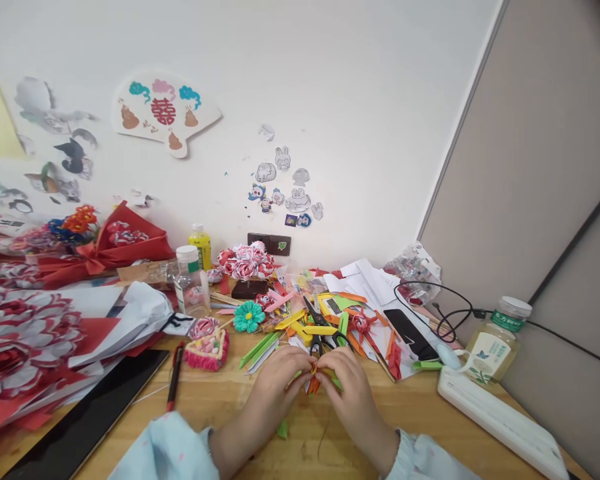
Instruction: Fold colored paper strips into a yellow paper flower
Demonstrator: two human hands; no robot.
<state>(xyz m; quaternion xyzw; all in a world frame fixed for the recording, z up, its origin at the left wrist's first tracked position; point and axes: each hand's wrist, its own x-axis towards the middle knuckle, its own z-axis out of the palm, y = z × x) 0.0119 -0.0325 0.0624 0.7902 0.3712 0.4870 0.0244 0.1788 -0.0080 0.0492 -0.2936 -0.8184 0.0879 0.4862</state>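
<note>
Over the front of the wooden table, my left hand and my right hand meet fingertip to fingertip. Both pinch a small orange folded-paper piece with some green at its side; the fingers cover much of it. Just beyond them lies a pair of scissors with black handles, among yellow paper strips. A green paper scrap rests below my left hand. A thin dark thread hangs or lies below the hands; I cannot tell which.
On the left are red-and-white paper flowers, a dark tablet and a pen. A teal flower lies mid-table. To the right sit a phone, a white power strip and a jar.
</note>
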